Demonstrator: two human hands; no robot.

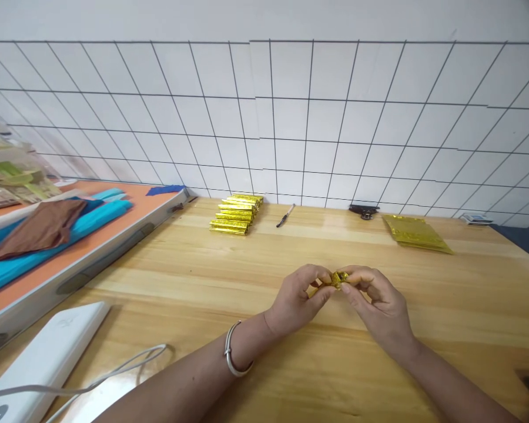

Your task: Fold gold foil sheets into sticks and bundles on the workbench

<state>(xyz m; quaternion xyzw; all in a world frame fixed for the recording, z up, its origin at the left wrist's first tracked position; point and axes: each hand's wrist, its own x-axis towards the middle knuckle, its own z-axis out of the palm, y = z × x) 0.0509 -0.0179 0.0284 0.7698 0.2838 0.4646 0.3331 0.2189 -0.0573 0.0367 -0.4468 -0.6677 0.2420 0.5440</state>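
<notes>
Hands (382, 305) inward, gold foil (339, 278) between

Fingers (314, 274) partly hide the gold foil (337, 279); white slab (59, 343) cut off lower left

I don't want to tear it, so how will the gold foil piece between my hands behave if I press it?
The gold foil piece probably creases easily, since it looks thin and crinkled. It's likely light, being small beside your left hand and right hand. Its shiny surface may be slippery.
</notes>
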